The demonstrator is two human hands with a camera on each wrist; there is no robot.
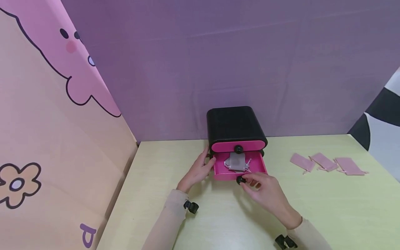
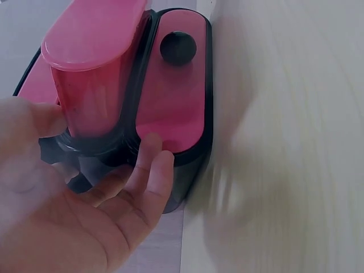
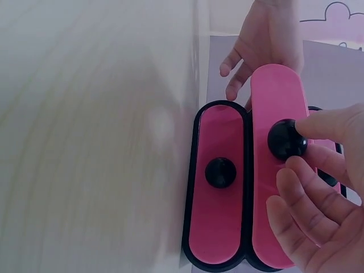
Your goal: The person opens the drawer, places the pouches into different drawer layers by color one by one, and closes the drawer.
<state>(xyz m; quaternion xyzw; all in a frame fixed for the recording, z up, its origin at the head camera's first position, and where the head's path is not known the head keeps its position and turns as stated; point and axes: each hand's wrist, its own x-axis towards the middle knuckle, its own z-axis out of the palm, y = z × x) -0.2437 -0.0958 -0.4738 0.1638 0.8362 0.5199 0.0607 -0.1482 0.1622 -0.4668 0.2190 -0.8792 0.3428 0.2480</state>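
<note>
A black drawer box (image 1: 235, 123) with pink drawers stands against the back wall. Its middle drawer (image 1: 222, 176) is pulled out, and a grey drawstring pouch (image 1: 237, 161) lies inside; whether others lie beneath cannot be told. My right hand (image 1: 268, 192) pinches that drawer's round black knob (image 3: 284, 139) between thumb and fingers. On the other side, my left hand (image 1: 197, 170) rests against the box's left side, its fingers extended and its thumb by the open drawer. The top drawer (image 1: 226, 146) is closed, and so is the bottom drawer (image 3: 215, 227).
Three pink drawstring pouches, a left one (image 1: 301, 162), a middle one (image 1: 325, 161) and a right one (image 1: 349, 166), lie on the pale wooden table (image 1: 218, 222) to the right. A purple cloth wall (image 1: 237, 62) rises behind; a printed panel (image 1: 62, 139) stands at the left.
</note>
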